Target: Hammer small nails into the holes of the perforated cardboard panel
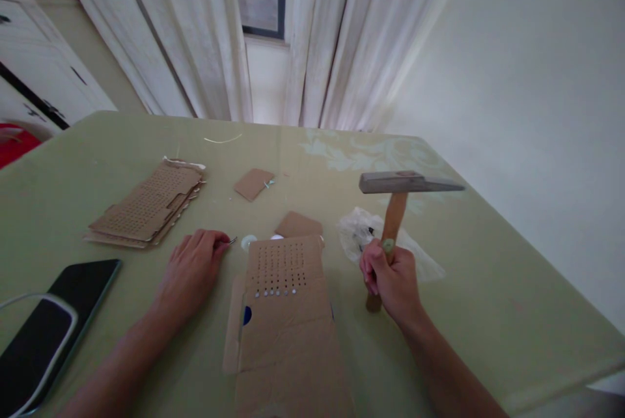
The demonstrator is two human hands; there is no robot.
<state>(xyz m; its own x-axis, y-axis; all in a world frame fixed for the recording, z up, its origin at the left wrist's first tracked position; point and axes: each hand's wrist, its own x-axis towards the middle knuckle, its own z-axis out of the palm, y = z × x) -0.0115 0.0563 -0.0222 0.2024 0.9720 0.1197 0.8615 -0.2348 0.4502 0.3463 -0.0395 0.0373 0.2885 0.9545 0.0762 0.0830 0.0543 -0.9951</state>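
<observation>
While beside hammer (398,209), plastic bag (359,236)

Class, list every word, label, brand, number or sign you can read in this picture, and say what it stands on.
None: no readable text shows anywhere.
The hammer in the right hand: no marking visible.
The cardboard sheet: only rows of punched holes and a blue spot, no letters.
The cardboard stack beyond the left hand: holes only.
The dark tablet: blank screen.
</observation>
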